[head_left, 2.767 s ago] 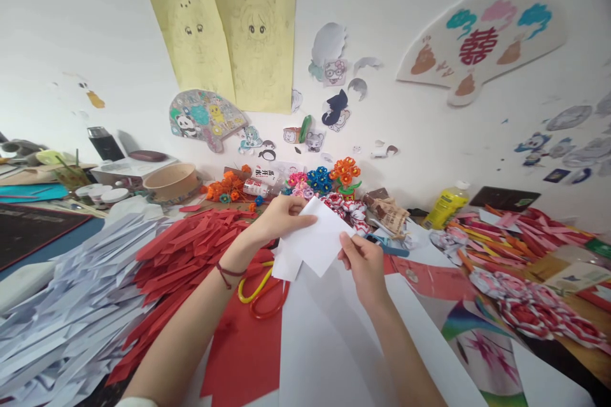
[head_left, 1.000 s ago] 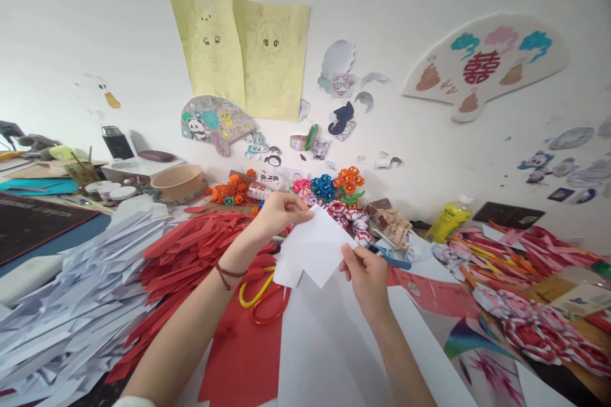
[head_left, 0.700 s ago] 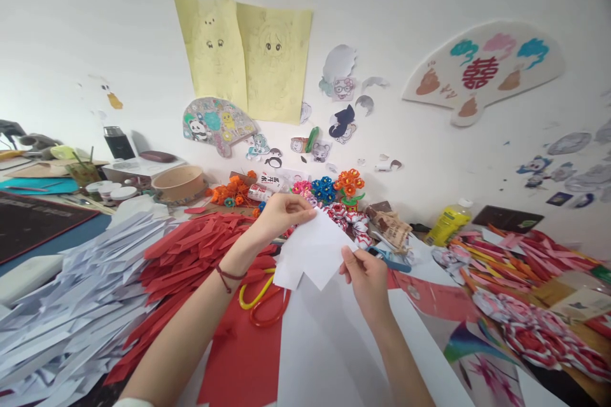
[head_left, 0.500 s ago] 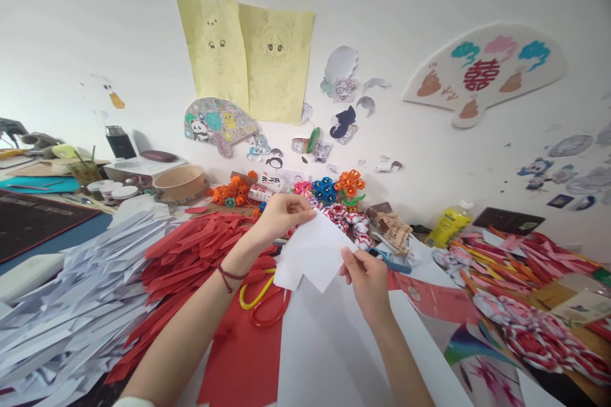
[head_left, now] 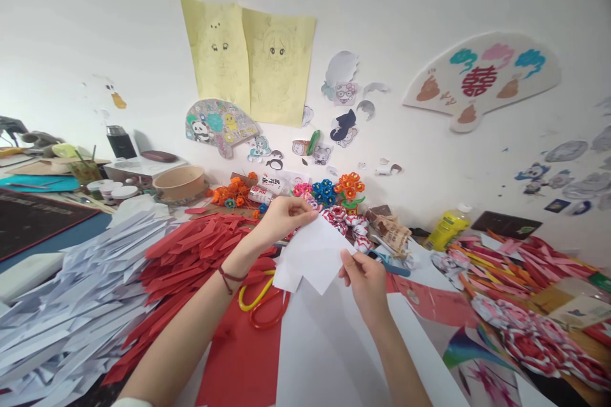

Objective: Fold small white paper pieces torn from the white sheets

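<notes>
White paper (head_left: 315, 254) in left hand (head_left: 285, 217) and right hand (head_left: 366, 280), scissors (head_left: 267, 327) partly hidden

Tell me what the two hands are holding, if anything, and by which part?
White paper: the left hand pinches its upper corner, the right hand its right-hand corner.

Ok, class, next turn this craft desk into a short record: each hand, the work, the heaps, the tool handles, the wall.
Left hand: pinches upper corner of white paper
Right hand: pinches its right corner
Under it: larger white sheet
Heaps: white paper strips, red paper strips
Handle loops: yellow, red; blades hidden
Wall: yellow paper with drawings
</notes>
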